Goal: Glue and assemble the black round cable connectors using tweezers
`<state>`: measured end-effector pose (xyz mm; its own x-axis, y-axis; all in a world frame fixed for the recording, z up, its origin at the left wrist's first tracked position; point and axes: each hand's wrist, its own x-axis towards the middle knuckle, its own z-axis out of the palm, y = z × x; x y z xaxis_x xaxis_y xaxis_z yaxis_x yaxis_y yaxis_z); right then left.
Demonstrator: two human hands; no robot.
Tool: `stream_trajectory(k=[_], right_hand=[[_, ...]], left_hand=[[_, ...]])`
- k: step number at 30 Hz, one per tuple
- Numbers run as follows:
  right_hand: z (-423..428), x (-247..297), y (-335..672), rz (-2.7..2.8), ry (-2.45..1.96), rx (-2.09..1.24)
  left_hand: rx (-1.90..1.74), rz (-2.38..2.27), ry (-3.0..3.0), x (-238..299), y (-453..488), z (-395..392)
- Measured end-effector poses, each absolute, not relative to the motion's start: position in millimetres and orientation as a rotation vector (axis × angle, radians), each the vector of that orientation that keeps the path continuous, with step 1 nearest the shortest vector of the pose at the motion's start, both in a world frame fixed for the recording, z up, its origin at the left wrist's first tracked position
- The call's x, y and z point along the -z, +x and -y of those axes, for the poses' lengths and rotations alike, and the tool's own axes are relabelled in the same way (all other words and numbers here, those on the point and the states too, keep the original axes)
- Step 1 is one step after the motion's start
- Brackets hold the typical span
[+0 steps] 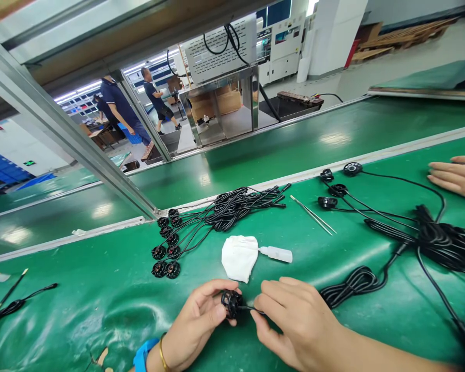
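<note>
My left hand (196, 323) is closed round a small round black part (231, 303) at the near edge of the green bench (101, 294). My right hand (294, 323) pinches the thin black cable (251, 309) that leaves that part. The cable runs right to a coiled black bundle (352, 284). Just beyond my hands lie a folded white cloth (239, 257) and a small white squeeze bottle (277, 253).
A row of several finished round parts (166, 243) with bundled cables (232, 209) lies ahead left. Metal tweezers (313, 215) lie beside more parts (335, 190) and cables (437, 237) at right. Another person's hand (455, 176) rests at the far right. A conveyor belt (294, 144) runs behind; people stand far off.
</note>
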<state>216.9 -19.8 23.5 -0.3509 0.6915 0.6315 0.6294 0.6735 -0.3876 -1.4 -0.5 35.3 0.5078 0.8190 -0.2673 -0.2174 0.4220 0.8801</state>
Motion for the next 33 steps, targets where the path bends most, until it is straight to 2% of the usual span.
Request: stream_trajectory(k=[20,33], right_hand=[[22,-21,210,2.01,-1.009,-0.046],[21,-19,207,2.001,-1.074,-0.092]], left_hand=[[-0.71,-0.749,0.856,-37,7,3],[-0.747,-0.848,1.071,-27,5,10]])
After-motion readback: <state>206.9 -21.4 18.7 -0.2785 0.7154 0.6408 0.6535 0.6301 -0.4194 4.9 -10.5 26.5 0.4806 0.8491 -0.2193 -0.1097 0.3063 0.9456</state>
